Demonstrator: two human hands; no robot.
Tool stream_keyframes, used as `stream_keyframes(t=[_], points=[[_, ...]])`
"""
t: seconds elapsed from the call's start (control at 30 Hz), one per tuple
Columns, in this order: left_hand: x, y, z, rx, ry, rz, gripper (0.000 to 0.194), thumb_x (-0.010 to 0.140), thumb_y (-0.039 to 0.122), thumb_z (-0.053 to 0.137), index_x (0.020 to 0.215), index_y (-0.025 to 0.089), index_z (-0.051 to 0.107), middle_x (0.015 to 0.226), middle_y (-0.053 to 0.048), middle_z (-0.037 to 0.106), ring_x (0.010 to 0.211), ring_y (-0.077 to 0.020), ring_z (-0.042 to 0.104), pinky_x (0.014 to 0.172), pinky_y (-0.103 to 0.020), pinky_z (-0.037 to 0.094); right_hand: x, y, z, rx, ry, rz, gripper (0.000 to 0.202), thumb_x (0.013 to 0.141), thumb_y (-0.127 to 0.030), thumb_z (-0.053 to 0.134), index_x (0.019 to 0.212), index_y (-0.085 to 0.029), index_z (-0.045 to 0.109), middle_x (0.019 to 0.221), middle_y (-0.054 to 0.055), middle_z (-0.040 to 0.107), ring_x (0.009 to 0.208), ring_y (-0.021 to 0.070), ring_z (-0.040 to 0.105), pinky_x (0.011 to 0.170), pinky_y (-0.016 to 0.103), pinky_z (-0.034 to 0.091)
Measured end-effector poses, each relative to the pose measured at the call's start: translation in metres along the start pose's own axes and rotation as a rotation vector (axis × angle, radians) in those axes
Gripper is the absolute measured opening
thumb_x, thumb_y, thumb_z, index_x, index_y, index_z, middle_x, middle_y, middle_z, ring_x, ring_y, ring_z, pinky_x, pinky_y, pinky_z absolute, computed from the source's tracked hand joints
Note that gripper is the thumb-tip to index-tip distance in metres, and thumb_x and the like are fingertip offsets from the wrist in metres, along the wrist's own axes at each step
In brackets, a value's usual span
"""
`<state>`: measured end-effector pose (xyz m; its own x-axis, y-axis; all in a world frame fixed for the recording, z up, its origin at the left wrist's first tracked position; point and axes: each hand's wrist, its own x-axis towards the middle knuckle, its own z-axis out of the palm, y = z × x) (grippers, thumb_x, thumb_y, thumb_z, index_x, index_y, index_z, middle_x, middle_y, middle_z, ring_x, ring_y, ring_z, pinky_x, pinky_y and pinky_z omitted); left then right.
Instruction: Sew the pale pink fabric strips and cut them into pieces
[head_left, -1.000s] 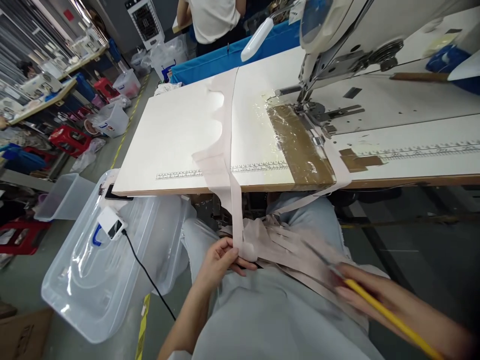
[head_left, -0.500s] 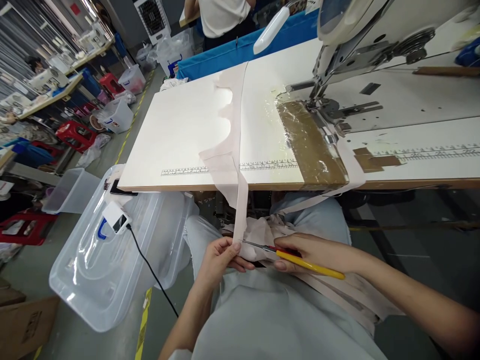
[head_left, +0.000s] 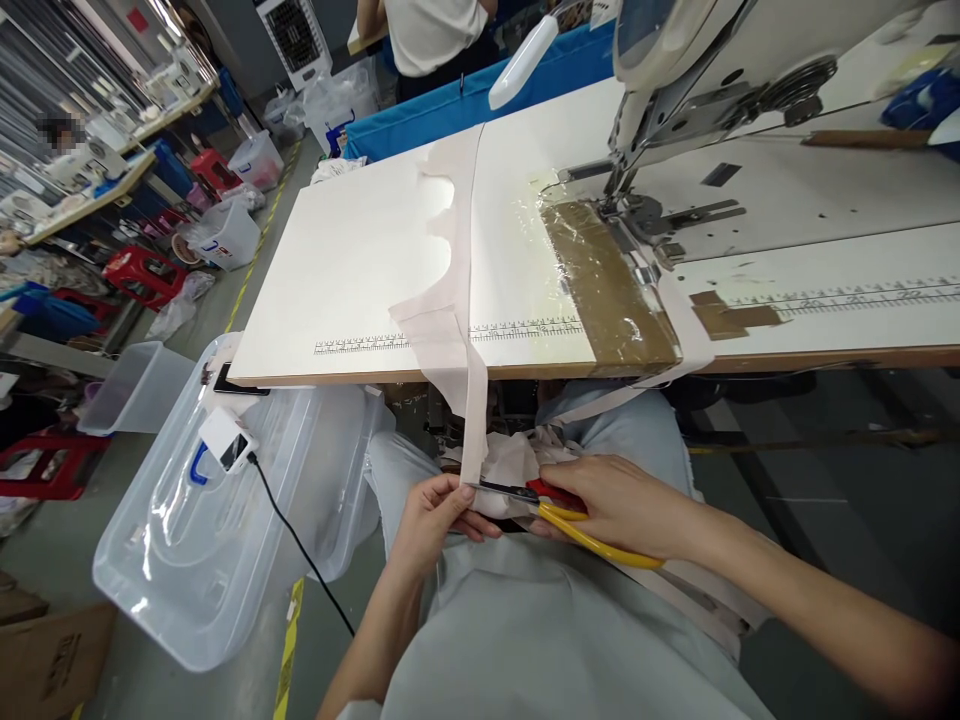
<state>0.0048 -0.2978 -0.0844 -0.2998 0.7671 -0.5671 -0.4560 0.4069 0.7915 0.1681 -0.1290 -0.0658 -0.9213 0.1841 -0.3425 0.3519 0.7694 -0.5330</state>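
My left hand [head_left: 439,515] pinches the lower end of a pale pink fabric strip [head_left: 474,420] between thumb and fingers, just above my lap. The strip hangs over the front edge of the white table and joins a pale pink fabric piece with a scalloped side [head_left: 450,270] lying flat on it. My right hand [head_left: 611,500] grips scissors [head_left: 592,545] with yellow and red handles. Their dark blades point left and reach the strip's end beside my left thumb. More crumpled pink fabric [head_left: 517,460] lies on my lap beneath the scissors.
A sewing machine [head_left: 675,120] stands on the white table [head_left: 337,270], with another pink strip [head_left: 686,320] hanging from it. At left, a lidded clear plastic bin [head_left: 187,560] carries a white device [head_left: 225,440] with a black cable. A person [head_left: 439,35] is beyond the blue cloth.
The scissors have turned in my right hand, and their handles look wider apart. The blades have shifted slightly at the strip's end. My left hand keeps its pinch; the whole view has shifted a little.
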Motion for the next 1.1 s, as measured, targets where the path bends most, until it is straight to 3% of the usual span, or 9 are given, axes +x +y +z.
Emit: stream_keyframes(t=[0.43, 0.57, 0.63, 0.77, 0.83, 0.9, 1.0, 1.03, 1.1], points=[[0.002, -0.003, -0.001, 0.023, -0.029, 0.004, 0.05, 0.07, 0.061, 0.075, 0.073, 0.014, 0.059, 0.057, -0.006, 0.069, 0.052, -0.0174, 0.067, 0.053, -0.023, 0.049, 0.005, -0.004, 0.002, -0.033, 0.076, -0.025, 0.044, 0.088, -0.056, 0.047, 0.063, -0.023, 0.035, 0.06, 0.003, 0.058, 0.053, 0.0176, 0.052, 0.051, 0.028, 0.021], [0.004, -0.001, -0.01, 0.204, -0.054, 0.023, 0.051, 0.078, 0.064, 0.065, 0.085, 0.013, 0.063, 0.062, -0.007, 0.068, 0.053, -0.0172, 0.065, 0.054, -0.025, 0.048, 0.003, 0.002, 0.008, 0.01, 0.072, 0.012, 0.041, 0.088, -0.051, 0.046, 0.061, -0.023, 0.032, 0.058, 0.003, 0.056, 0.051, 0.0172, 0.05, 0.051, 0.029, 0.022], [0.008, 0.006, -0.016, 0.403, 0.063, 0.165, 0.049, 0.083, 0.059, 0.062, 0.102, 0.014, 0.064, 0.081, -0.009, 0.071, 0.057, -0.0148, 0.061, 0.056, -0.026, 0.047, -0.004, 0.007, 0.016, 0.049, 0.099, 0.052, 0.042, 0.087, -0.054, 0.047, 0.063, -0.023, 0.032, 0.059, 0.002, 0.055, 0.053, 0.0183, 0.05, 0.052, 0.029, 0.024], [0.026, 0.031, -0.013, 0.754, 0.469, 0.686, 0.039, 0.092, 0.046, 0.055, 0.118, 0.018, 0.061, 0.112, -0.012, 0.063, 0.084, -0.0178, 0.059, 0.071, -0.03, 0.048, -0.024, 0.013, 0.032, 0.2, 0.169, 0.133, 0.043, 0.086, -0.058, 0.047, 0.065, -0.024, 0.033, 0.062, 0.002, 0.053, 0.056, 0.0185, 0.049, 0.054, 0.029, 0.031], [0.039, 0.045, 0.0, 0.849, 0.506, 0.883, 0.035, 0.093, 0.043, 0.054, 0.116, 0.018, 0.061, 0.114, -0.013, 0.061, 0.101, -0.0223, 0.057, 0.084, -0.035, 0.048, -0.033, 0.013, 0.039, 0.278, 0.185, 0.168, 0.042, 0.087, -0.059, 0.045, 0.066, -0.023, 0.034, 0.063, 0.001, 0.051, 0.057, 0.0176, 0.046, 0.055, 0.028, 0.034], [0.052, 0.053, 0.015, 0.894, 0.476, 0.985, 0.029, 0.092, 0.042, 0.055, 0.106, 0.018, 0.063, 0.109, -0.012, 0.064, 0.105, -0.024, 0.055, 0.092, -0.037, 0.045, -0.04, 0.014, 0.045, 0.335, 0.206, 0.196, 0.043, 0.087, -0.06, 0.046, 0.067, -0.023, 0.036, 0.063, 0.0, 0.049, 0.058, 0.0169, 0.044, 0.056, 0.028, 0.035], [0.064, 0.051, 0.018, 0.815, 0.352, 0.883, 0.028, 0.095, 0.043, 0.05, 0.086, 0.019, 0.062, 0.085, -0.006, 0.065, 0.084, -0.0192, 0.058, 0.08, -0.03, 0.046, -0.051, 0.019, 0.049, 0.416, 0.254, 0.237, 0.047, 0.085, -0.065, 0.049, 0.068, -0.022, 0.038, 0.063, 0.0, 0.047, 0.06, 0.0163, 0.042, 0.055, 0.027, 0.035], [0.065, 0.046, 0.01, 0.767, 0.348, 0.777, 0.029, 0.095, 0.042, 0.048, 0.084, 0.019, 0.06, 0.079, -0.004, 0.063, 0.077, -0.0173, 0.058, 0.074, -0.027, 0.046, -0.055, 0.023, 0.05, 0.433, 0.276, 0.254, 0.049, 0.084, -0.067, 0.051, 0.068, -0.022, 0.039, 0.063, -0.001, 0.047, 0.06, 0.0161, 0.041, 0.055, 0.027, 0.035], [0.062, 0.031, -0.018, 0.693, 0.459, 0.518, 0.024, 0.094, 0.039, 0.049, 0.085, 0.019, 0.06, 0.075, -0.002, 0.062, 0.071, -0.0156, 0.059, 0.067, -0.024, 0.045, -0.063, 0.031, 0.052, 0.453, 0.313, 0.293, 0.051, 0.081, -0.07, 0.053, 0.068, -0.022, 0.04, 0.062, -0.002, 0.045, 0.059, 0.0156, 0.04, 0.055, 0.026, 0.035]])
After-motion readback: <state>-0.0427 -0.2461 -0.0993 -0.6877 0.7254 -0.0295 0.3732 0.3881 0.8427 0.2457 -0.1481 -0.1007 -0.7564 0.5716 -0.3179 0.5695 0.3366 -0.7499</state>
